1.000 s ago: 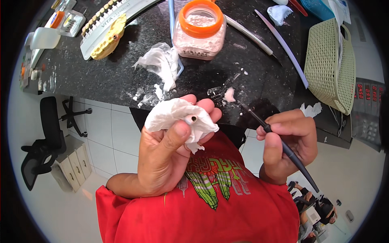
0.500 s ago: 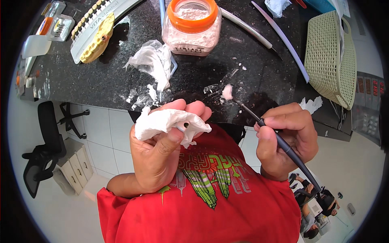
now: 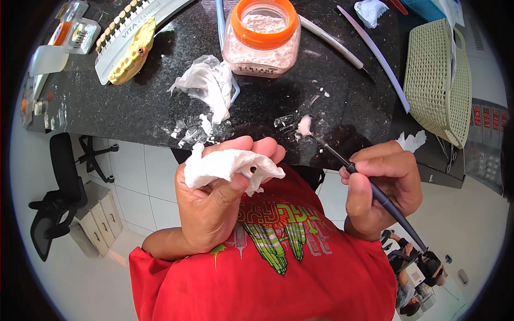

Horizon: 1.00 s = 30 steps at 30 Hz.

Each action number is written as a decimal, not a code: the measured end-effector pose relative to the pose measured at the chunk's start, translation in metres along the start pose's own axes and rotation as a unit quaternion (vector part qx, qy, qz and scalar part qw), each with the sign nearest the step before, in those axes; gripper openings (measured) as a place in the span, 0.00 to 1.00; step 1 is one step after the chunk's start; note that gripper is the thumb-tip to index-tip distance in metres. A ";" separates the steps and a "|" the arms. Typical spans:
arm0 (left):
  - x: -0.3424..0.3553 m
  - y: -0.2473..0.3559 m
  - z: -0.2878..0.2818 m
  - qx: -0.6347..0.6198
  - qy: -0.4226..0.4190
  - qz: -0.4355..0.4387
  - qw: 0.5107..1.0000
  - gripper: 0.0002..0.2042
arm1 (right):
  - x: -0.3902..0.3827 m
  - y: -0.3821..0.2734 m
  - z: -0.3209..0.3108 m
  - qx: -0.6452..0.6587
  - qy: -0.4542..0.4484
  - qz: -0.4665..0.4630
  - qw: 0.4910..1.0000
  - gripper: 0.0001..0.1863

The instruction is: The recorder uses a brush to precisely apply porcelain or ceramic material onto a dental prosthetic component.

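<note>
My left hand (image 3: 209,208) is closed around a crumpled white tissue (image 3: 217,166). A small piece, white at its edge with a dark round opening (image 3: 254,169), pokes out of the tissue between thumb and fingers; its kind is hard to make out. Pinched in my right hand (image 3: 383,182) is a slim brush (image 3: 383,198) with a dark handle, slanting down to the right. Its fine tip lies right beside a small dab of pinkish-white paste (image 3: 304,125) on the dark speckled counter (image 3: 128,109). White smears and crumbs surround the dab.
A clear jar (image 3: 261,51) of pale pink powder with an orange rim stands behind. Nearby lie a loose tissue (image 3: 206,85), a yellow dental model (image 3: 133,56), a tooth shade guide (image 3: 126,40), a metal-handled tool (image 3: 332,41) and a lilac strip (image 3: 377,59). A woven basket (image 3: 428,80) stands right.
Counter, jar and both hands appear slightly farther right and lower in the picture, as the view shifts. Grips stay the same, and the brush tip remains beside the paste.
</note>
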State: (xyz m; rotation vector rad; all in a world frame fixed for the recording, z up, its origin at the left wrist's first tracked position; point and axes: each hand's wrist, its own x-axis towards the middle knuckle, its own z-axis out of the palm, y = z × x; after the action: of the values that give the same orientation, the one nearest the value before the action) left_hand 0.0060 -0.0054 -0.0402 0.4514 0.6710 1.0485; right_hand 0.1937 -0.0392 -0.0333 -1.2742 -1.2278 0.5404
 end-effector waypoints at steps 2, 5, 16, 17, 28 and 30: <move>-0.001 0.000 -0.002 -0.003 -0.002 0.008 1.000 0.19 | 0.001 -0.001 -0.004 0.018 -0.012 -0.004 1.000 0.10; 0.000 0.002 -0.004 0.082 -0.044 -0.002 0.996 0.21 | 0.001 -0.001 -0.015 0.059 -0.036 -0.033 0.997 0.12; 0.003 -0.001 -0.008 0.076 -0.083 0.006 0.994 0.20 | 0.006 -0.007 0.009 0.194 -0.095 -0.055 0.975 0.11; 0.003 0.000 -0.008 0.079 -0.085 0.001 0.993 0.20 | 0.008 -0.008 0.011 0.185 -0.095 -0.054 0.977 0.11; 0.003 -0.002 -0.013 0.084 -0.104 0.004 0.991 0.19 | 0.011 -0.005 0.013 0.177 -0.122 -0.056 0.975 0.10; 0.004 -0.002 -0.013 0.084 -0.106 0.004 0.991 0.19 | 0.011 -0.005 0.012 0.174 -0.125 -0.048 0.976 0.10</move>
State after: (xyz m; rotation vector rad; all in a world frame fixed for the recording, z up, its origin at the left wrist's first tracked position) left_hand -0.0002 -0.0026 -0.0520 0.7016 0.5703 0.9400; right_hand 0.1849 -0.0265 -0.0263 -0.8645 -1.3254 0.8246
